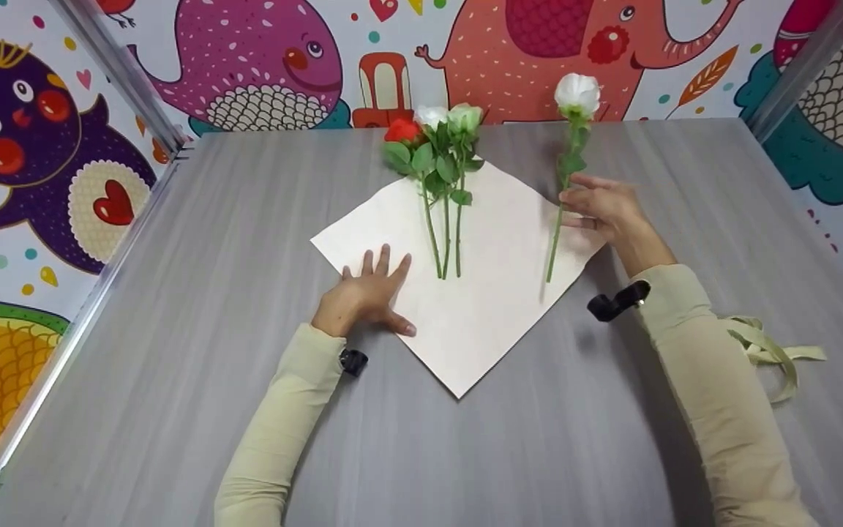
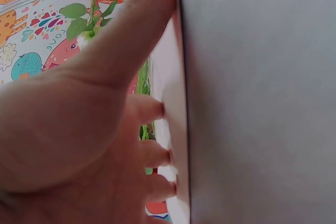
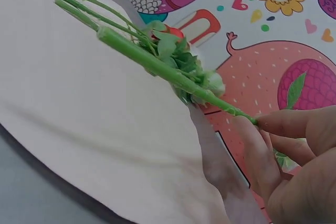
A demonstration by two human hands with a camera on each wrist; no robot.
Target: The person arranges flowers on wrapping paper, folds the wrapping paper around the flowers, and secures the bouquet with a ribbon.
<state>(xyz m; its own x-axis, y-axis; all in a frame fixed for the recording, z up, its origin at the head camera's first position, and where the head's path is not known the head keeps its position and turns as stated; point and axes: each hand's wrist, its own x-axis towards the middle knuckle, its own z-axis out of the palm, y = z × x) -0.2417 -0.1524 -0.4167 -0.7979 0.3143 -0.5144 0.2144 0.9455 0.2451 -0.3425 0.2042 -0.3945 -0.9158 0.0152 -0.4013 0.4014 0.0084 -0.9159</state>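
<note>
My right hand [image 1: 604, 208] pinches the stem of a white rose [image 1: 577, 96] over the right side of a pale sheet of wrapping paper [image 1: 495, 322]. In the right wrist view, thumb and fingers close on the green stem [image 3: 173, 77], whose cut end points away from the hand. My left hand [image 1: 366, 296] lies spread on the paper's lower left edge, fingers straight. On the paper's upper part lie a red rose [image 1: 402, 130], a white rose [image 1: 430, 116] and a pale green rose [image 1: 465, 117], stems side by side toward the person.
A loose pale green ribbon [image 1: 773, 355] lies on the grey table [image 1: 173, 351], beside the right forearm. Cartoon-printed panels [image 1: 260, 58] stand behind the table and at both sides, with metal posts [image 1: 125, 73] at the corners.
</note>
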